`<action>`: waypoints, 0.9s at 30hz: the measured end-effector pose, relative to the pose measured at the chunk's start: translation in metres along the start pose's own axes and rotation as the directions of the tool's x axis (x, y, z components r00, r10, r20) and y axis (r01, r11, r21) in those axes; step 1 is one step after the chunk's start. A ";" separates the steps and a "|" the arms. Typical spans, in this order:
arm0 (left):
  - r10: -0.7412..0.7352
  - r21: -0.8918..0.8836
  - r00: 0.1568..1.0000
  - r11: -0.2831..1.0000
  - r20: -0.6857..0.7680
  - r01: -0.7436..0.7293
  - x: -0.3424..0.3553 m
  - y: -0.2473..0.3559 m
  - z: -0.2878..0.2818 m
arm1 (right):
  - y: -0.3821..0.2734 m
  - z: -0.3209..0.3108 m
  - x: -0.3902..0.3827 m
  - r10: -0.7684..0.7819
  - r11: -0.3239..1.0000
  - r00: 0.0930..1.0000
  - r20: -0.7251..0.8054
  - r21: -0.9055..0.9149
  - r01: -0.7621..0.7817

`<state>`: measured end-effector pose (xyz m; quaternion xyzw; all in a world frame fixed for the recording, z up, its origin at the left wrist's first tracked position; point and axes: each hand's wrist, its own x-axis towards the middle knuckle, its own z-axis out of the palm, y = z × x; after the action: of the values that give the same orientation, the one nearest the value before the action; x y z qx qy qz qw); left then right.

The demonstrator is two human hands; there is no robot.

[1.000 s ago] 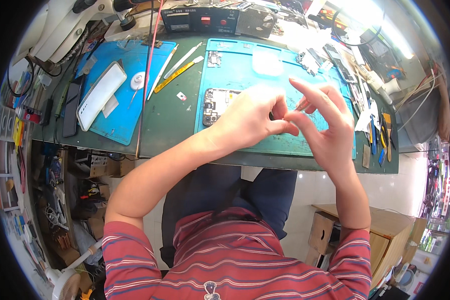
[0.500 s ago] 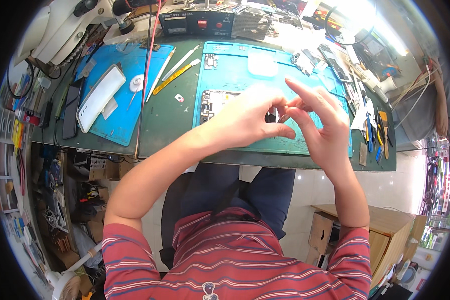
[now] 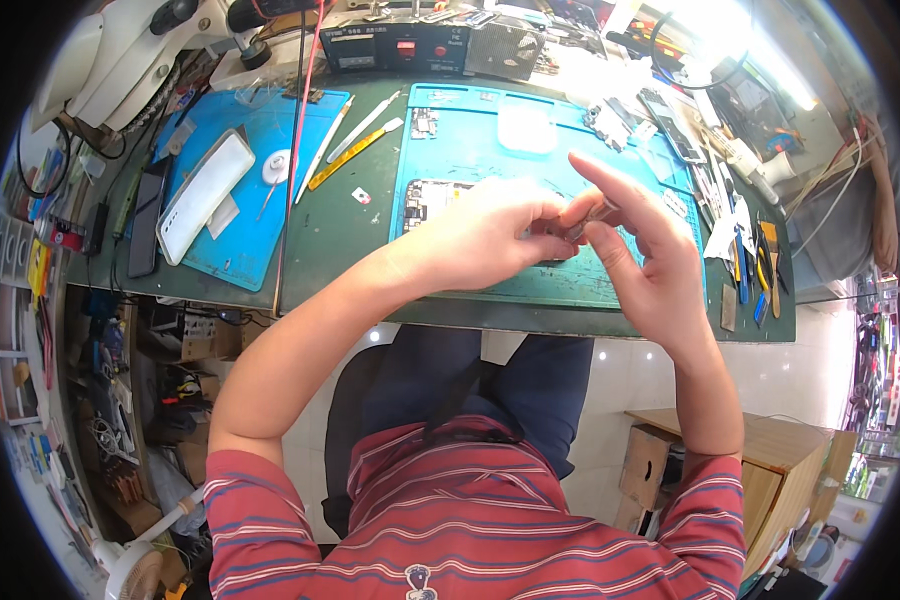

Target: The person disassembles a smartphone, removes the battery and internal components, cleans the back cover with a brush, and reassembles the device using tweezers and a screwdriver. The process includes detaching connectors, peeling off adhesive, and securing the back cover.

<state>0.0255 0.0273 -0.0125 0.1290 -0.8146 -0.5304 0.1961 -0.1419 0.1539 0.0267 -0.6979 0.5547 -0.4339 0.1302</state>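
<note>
My left hand (image 3: 490,235) and my right hand (image 3: 658,275) meet over the blue work mat (image 3: 570,292). Thumb and fingers of each are pinched together around a small, thin piece (image 3: 597,213), mostly hidden by the fingertips and too small to name. The right index finger points up and away from the pinch. Beneath my left hand lies an opened phone (image 3: 425,205) with its circuit board showing; the hand covers much of it. Farther back on the same mat are a small circuit board (image 3: 424,123) and a whitish square piece (image 3: 526,128).
To the left, a second blue mat (image 3: 240,262) carries a white phone back cover (image 3: 205,195) and a round white container (image 3: 276,166). A dark phone (image 3: 146,215) lies beside it. Tweezers and a yellow-handled tool (image 3: 355,153) sit between the mats. Pliers (image 3: 763,275) and other tools crowd the right.
The fingertips of my left hand have closed in toward the right hand's, and the dark gap between its thumb and fingers is gone. My right hand has barely shifted.
</note>
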 end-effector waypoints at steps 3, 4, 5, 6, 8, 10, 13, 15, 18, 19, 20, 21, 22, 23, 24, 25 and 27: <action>0.017 0.213 1.000 0.977 0.003 -0.017 0.003 -0.002 0.000 | -0.003 0.002 0.004 -0.074 0.994 0.997 -0.016 -0.079 0.072; 0.028 0.323 1.000 0.946 0.006 -0.028 0.005 -0.001 0.001 | -0.004 0.001 0.006 -0.120 0.981 0.993 -0.015 -0.154 0.116; 0.019 0.311 1.000 0.950 0.011 -0.022 0.005 0.001 0.001 | -0.002 0.000 0.005 -0.098 0.983 0.995 -0.012 -0.157 0.095; 0.009 0.300 1.000 0.954 0.016 -0.014 0.004 0.004 0.001 | 0.000 0.000 0.003 -0.076 0.985 0.997 -0.010 -0.157 0.074; 0.023 0.212 1.000 0.977 0.016 -0.025 0.002 0.004 0.001 | 0.002 0.000 0.000 -0.014 0.999 1.000 -0.013 -0.041 0.014; 0.066 0.054 0.998 0.996 -0.003 -0.066 -0.001 0.000 0.000 | 0.000 0.002 -0.001 0.066 0.979 0.998 -0.007 0.193 -0.063; 0.061 0.243 0.998 0.968 -0.010 -0.057 0.004 0.000 0.001 | -0.005 -0.001 0.006 -0.110 0.984 0.994 -0.005 -0.141 0.108; 0.018 0.272 1.000 0.962 0.003 -0.018 0.004 0.003 0.000 | -0.001 -0.003 0.004 -0.082 0.971 0.997 0.007 -0.223 0.082; 0.026 0.186 1.000 0.982 -0.005 -0.024 -0.002 0.002 0.000 | 0.001 0.001 0.001 0.034 0.999 0.999 -0.005 0.031 -0.033; 0.042 0.132 0.999 0.990 -0.011 -0.040 -0.003 0.001 0.000 | 0.000 0.001 -0.001 0.087 0.981 0.996 -0.004 0.176 -0.085; 0.059 0.160 0.998 0.986 -0.019 -0.056 -0.002 0.000 0.001 | 0.000 0.001 0.000 0.018 0.996 1.000 -0.019 0.091 -0.016; 0.077 0.188 0.997 0.980 -0.029 -0.070 -0.001 -0.002 0.001 | 0.001 0.001 0.003 -0.053 0.999 0.998 -0.026 0.005 0.053; 0.094 0.215 0.995 0.973 -0.038 -0.084 0.000 -0.004 0.001 | 0.001 0.000 0.005 -0.124 0.989 0.992 -0.027 -0.082 0.121; 0.080 0.244 0.996 0.967 -0.027 -0.071 0.000 -0.003 0.001 | 0.001 -0.001 0.005 -0.104 0.984 0.995 -0.006 -0.148 0.102; 0.063 0.276 0.998 0.959 -0.019 -0.056 -0.001 0.000 0.000 | 0.001 -0.003 0.004 -0.085 0.974 0.996 0.013 -0.210 0.086; 0.046 0.308 0.999 0.950 -0.011 -0.041 -0.002 0.002 -0.001 | 0.001 -0.002 0.004 -0.056 0.981 0.998 0.015 -0.185 0.057; 0.059 0.207 0.998 0.977 -0.019 -0.054 -0.006 -0.002 0.000 | 0.001 0.000 0.001 0.016 0.998 1.000 0.006 -0.053 -0.016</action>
<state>0.0306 0.0291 -0.0155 0.1319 -0.8660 -0.4357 0.2069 -0.1425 0.1522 0.0262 -0.6979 0.5712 -0.4160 0.1169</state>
